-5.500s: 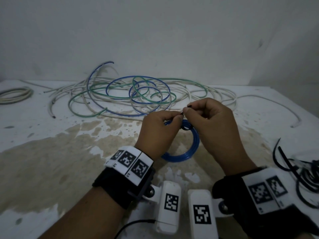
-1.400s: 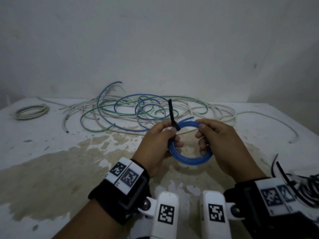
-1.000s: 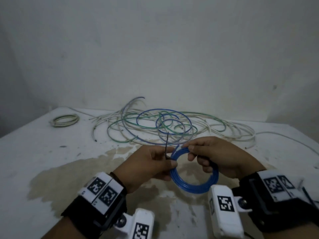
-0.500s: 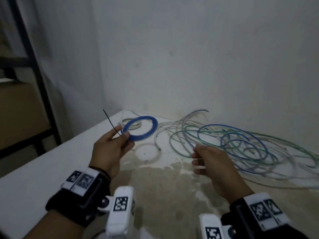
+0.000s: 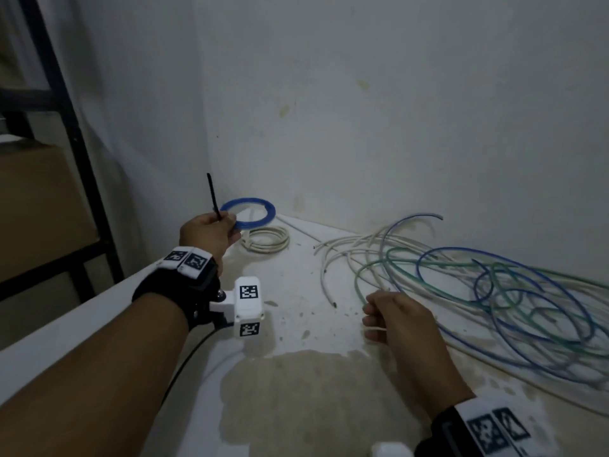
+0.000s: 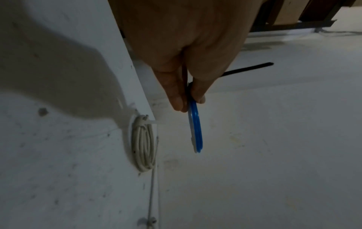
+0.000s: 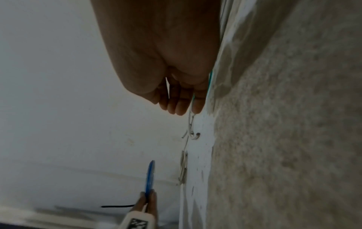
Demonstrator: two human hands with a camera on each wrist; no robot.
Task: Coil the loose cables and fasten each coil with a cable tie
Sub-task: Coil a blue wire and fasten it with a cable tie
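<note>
Left hand (image 5: 211,234) carries the pinched blue coil (image 5: 252,215) farther toward eleven o'clock, over the white coil (image 5: 265,239); right hand (image 5: 400,319) now curls loosely, seemingly around a white cable (image 5: 374,328).

Looks like a bare storeroom or workshop: stained white worktop (image 5: 296,324), plain wall (image 5: 395,110), black metal shelving frame (image 5: 82,153) holding brown cardboard boxes (image 5: 36,206).

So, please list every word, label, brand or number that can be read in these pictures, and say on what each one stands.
No readable text: there are no words, brands or numbers.
Only square black-and-white code markers, which carry no letters:
on the left wristband
on the white camera block at the left wrist
on the right wristband, blurred
</note>
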